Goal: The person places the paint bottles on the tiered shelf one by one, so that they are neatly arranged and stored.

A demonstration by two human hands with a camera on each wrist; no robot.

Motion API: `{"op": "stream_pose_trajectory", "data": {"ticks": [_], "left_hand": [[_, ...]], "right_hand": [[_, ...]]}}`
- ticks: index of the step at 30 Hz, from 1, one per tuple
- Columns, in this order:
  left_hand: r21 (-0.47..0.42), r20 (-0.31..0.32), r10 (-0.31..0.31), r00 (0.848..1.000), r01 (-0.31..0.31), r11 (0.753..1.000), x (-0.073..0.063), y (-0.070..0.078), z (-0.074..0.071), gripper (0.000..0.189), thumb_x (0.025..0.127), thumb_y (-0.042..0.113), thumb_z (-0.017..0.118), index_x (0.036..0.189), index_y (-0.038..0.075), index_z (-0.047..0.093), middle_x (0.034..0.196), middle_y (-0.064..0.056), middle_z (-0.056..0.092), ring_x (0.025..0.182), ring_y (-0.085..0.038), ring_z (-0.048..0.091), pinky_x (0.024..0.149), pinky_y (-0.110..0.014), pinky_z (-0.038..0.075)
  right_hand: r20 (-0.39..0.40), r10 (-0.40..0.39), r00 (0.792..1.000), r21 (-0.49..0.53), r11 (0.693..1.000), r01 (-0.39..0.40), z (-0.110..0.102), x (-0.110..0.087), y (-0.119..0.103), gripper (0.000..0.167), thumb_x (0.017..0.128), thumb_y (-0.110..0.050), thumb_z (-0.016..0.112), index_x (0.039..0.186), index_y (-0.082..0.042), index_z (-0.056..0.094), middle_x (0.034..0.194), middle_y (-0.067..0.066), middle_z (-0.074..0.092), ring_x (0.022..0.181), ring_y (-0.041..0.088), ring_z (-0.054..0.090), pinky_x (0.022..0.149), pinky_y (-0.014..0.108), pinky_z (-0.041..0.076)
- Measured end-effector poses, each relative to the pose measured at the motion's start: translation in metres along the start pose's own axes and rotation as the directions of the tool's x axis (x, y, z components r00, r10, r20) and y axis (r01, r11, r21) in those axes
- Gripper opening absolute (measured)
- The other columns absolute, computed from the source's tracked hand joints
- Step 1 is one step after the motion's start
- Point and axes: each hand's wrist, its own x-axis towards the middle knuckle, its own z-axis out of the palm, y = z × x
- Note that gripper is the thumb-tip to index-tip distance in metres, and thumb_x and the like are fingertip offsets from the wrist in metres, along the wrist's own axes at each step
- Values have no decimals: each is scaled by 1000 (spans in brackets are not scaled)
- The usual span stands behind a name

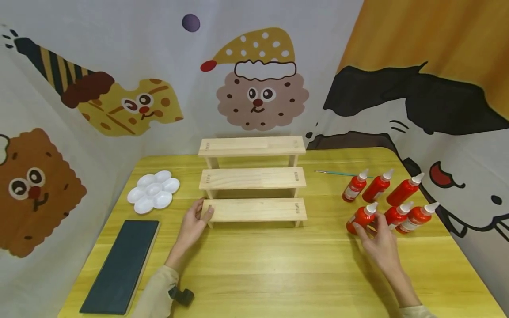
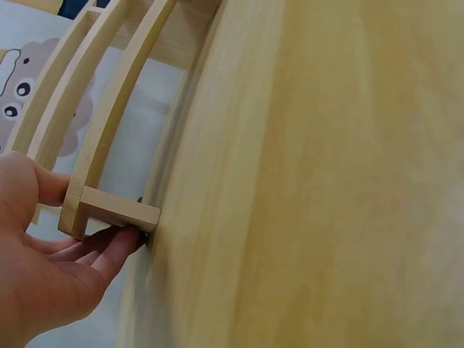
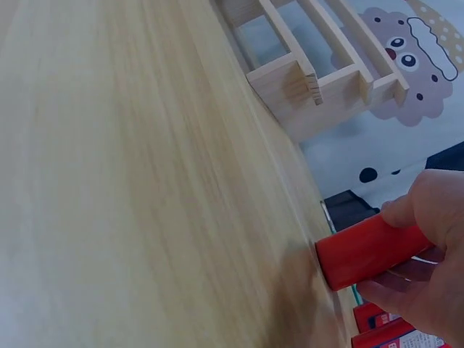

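A three-tier wooden display stand [image 1: 254,210] sits in the middle of the table, its planks rising like steps toward the back. My left hand [image 1: 192,224] holds the left end of its lowest plank. In the left wrist view, the thumb lies over that plank [image 2: 101,145] and the fingers reach under it against the side leg. On the right, my right hand [image 1: 379,247] grips a red squeeze bottle [image 1: 359,218] with a white pointed cap, thumb on one side and fingers on the other. The bottle [image 3: 370,250] stands close over the tabletop, with other red bottles [image 1: 409,190] beside and behind it.
A white flower-shaped paint palette [image 1: 153,190] lies at the back left, and a dark flat board [image 1: 121,267] in front of it. Behind the bottles lies a thin teal paintbrush [image 1: 338,172]. A cartoon-printed curtain [image 1: 159,26] hangs around the table [image 1: 274,274].
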Motion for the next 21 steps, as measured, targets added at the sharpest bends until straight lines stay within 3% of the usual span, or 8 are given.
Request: {"op": "stream_pose_trajectory", "data": {"ticks": [2, 5, 11, 17, 21], "left_hand": [[1, -3, 2, 1000, -2, 1000, 0, -1, 1, 66, 106, 32, 56, 152, -8, 33, 150, -32, 46, 142, -45, 44, 117, -54, 40], [-2, -2, -1, 1000, 1, 1000, 1, -2, 1, 67, 106, 34, 56, 153, -7, 32, 151, -31, 45, 142, -43, 45, 118, -53, 40], [-14, 18, -9, 1000, 9, 1000, 0, -3, 0, 69, 106, 37, 55, 155, -5, 30, 151, -30, 46, 140, -43, 47, 118, -52, 40], [-48, 30, -11, 1000, 12, 999, -1, -1, 0, 69, 106, 35, 55, 155, -5, 30, 149, -28, 50, 136, -41, 52, 116, -50, 44], [-34, 31, -18, 999, 19, 999, -2, -1, 0, 70, 105, 38, 55, 155, -4, 30, 151, -29, 47, 140, -41, 48, 119, -51, 40]], "right_hand": [[-7, -17, 1000, 4, 1000, 17, 0, 1, 0, 50, 90, 1, 73, 132, 10, 48, 120, 33, 64, 98, -25, 45, 79, -6, 44], [-13, -43, 999, 2, 999, 43, 0, 4, -4, 49, 90, 0, 74, 132, 10, 49, 119, 34, 65, 96, -27, 43, 78, -6, 44], [-65, -139, 988, 5, 990, 140, 2, 14, -26, 48, 86, 4, 76, 128, 10, 52, 113, 30, 69, 95, -28, 47, 81, -5, 44], [-59, -298, 953, 68, 951, 302, 3, 38, -60, 47, 86, 9, 74, 127, 9, 53, 112, 26, 70, 101, -22, 53, 87, -1, 47], [-40, -365, 930, 76, 927, 367, 6, 56, -83, 49, 87, 7, 74, 130, 6, 53, 112, 22, 69, 97, -15, 57, 83, -1, 49]]}}
